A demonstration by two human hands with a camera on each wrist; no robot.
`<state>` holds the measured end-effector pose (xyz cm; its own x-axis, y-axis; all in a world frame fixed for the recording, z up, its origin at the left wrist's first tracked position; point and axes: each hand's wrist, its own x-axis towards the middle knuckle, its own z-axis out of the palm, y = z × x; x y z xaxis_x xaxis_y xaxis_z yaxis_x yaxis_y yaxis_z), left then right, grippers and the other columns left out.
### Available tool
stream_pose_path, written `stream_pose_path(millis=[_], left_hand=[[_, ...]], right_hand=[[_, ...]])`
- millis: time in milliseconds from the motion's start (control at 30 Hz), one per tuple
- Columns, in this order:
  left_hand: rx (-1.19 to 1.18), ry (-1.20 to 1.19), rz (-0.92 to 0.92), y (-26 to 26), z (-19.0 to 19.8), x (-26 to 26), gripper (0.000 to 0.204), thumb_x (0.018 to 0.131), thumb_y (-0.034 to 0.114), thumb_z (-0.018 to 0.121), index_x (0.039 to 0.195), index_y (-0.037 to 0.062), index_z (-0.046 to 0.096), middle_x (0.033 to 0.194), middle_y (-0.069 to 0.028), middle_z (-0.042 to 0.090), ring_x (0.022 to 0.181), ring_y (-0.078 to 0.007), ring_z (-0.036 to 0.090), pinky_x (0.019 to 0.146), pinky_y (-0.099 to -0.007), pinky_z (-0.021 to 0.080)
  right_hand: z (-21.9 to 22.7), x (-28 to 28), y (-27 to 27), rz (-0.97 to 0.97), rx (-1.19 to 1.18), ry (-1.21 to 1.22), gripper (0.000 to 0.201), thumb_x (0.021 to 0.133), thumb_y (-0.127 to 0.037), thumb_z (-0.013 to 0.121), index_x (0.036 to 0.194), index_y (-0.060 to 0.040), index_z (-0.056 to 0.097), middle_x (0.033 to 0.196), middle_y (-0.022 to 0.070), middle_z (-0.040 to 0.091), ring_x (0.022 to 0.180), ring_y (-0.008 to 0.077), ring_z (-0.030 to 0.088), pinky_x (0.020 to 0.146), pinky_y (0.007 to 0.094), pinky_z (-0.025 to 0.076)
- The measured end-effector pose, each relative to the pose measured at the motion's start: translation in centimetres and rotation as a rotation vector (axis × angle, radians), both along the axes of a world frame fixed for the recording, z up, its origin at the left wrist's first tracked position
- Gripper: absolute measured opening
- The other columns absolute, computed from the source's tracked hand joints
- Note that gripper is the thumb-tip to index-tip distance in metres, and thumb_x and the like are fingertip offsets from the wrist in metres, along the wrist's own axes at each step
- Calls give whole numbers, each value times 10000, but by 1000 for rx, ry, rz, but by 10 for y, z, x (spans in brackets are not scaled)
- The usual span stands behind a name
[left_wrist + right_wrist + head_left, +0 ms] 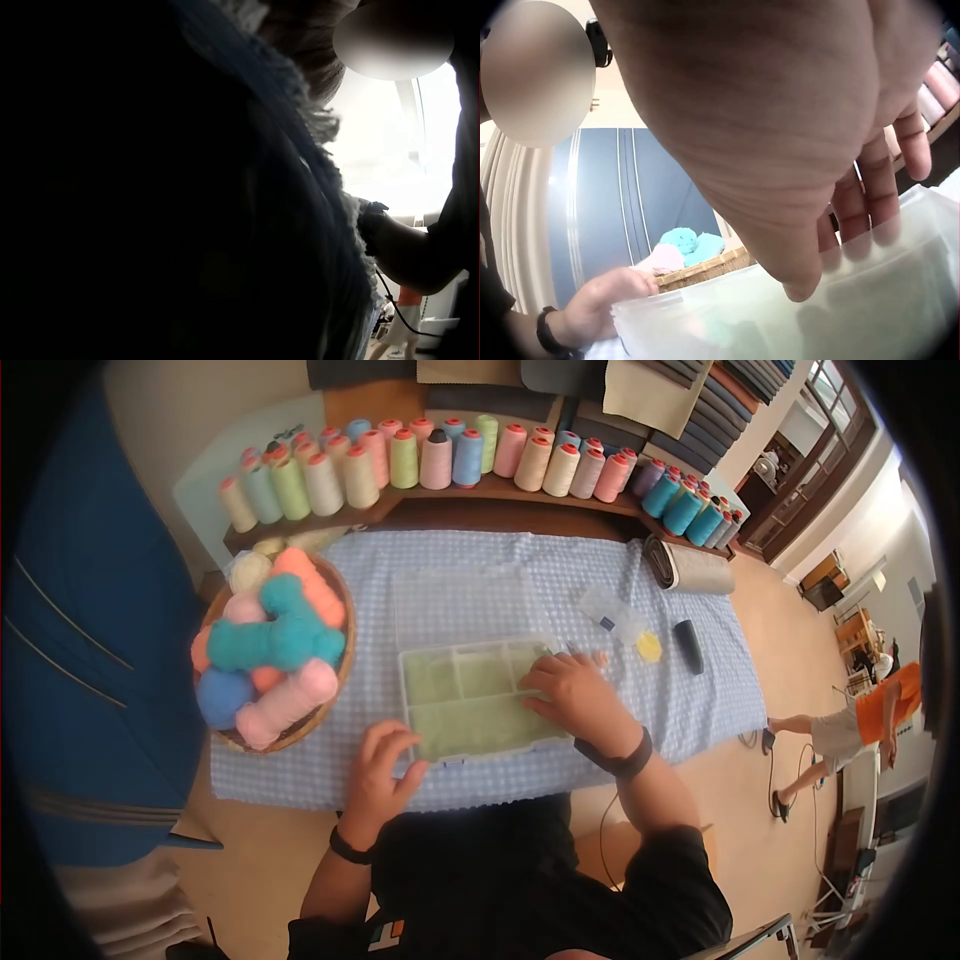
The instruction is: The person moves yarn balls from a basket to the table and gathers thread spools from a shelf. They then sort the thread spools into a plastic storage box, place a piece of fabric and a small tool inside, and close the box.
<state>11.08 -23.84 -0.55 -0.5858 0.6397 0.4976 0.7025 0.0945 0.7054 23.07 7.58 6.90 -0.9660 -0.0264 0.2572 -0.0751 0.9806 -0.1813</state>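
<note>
A clear plastic compartment box (480,757) with green lining its sections lies on a blue checked cloth, its see-through lid (460,600) folded back behind it. My left hand (378,775) is at the box's front left corner, fingers loosely bent and thumb apart. Over the right end of the box, my right hand (580,700) reaches down with its fingertips in the right-hand sections. In the right wrist view its fingers (877,199) hang fairly straight, partly behind the translucent plastic (705,322). The left wrist view is mostly dark and hides the left fingers.
Left of the box stands a wicker basket (347,650) of yarn balls. Right are a small clear case (612,612), a yellow disc (649,647), a dark oblong object (689,647) and a rolled grey cloth (690,567). Thread cones (436,460) line the shelf behind; a person (860,720) stands far right.
</note>
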Motion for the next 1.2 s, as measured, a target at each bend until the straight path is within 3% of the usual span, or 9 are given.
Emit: stream_pose_path(millis=[233,433,633,1200], left_hand=[[69,40,4,4,-5,0,326,894,82,760,1185,7,632,1225,-194,604,1090,-368,625,958,-438,526],[61,37,14,3,-9,-1,414,864,62,789,1237,16,614,1226,-209,625,1114,-416,642,956,-462,538],[49,21,16,2,-11,-1,428,874,64,777,1261,14,599,1234,-214,625,1117,-415,640,956,-457,538],[155,-8,0,3,-15,-1,525,873,64,775,1342,-7,549,1231,-204,628,1059,-352,644,927,-418,545]], right_hand=[[-11,3,7,-3,-7,26,73,918,-168,730,961,-112,713,944,32,645,960,245,659,876,409,470],[-14,4,6,-12,9,85,42,926,-166,720,951,-132,720,945,12,652,946,227,660,877,390,471],[-13,3,6,-8,54,157,51,889,-131,721,940,-141,720,917,2,647,918,218,652,867,380,479],[15,7,0,-68,-6,300,90,859,-75,769,922,-119,721,924,13,671,921,239,650,900,389,489]])
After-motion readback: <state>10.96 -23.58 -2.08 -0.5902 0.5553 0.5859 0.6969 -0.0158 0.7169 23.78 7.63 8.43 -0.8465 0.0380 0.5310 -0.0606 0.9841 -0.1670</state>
